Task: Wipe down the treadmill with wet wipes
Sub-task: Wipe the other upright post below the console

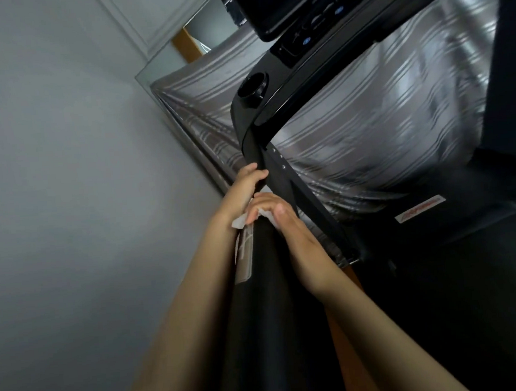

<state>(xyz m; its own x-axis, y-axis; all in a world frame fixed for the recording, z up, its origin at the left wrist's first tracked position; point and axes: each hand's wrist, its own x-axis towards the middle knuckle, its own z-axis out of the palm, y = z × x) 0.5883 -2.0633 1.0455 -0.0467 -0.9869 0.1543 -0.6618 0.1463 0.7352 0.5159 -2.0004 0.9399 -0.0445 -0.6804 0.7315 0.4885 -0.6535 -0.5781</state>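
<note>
The black treadmill (328, 77) fills the right side, its left handrail (266, 286) running down toward me. My left hand (244, 187) grips the rail from the wall side, fingers curled over its top. Just below it my right hand (286, 227) wraps the rail and presses a crumpled white wet wipe (243, 220) against it. The wipe pokes out on the left under my fingers; most of it is hidden.
A grey wall (66, 178) stands close on the left of the rail. A silver striped curtain (383, 125) hangs behind the treadmill. The console (314, 11) with blue buttons and a round cup holder (254, 88) sit above. The dark deck (469, 272) lies lower right.
</note>
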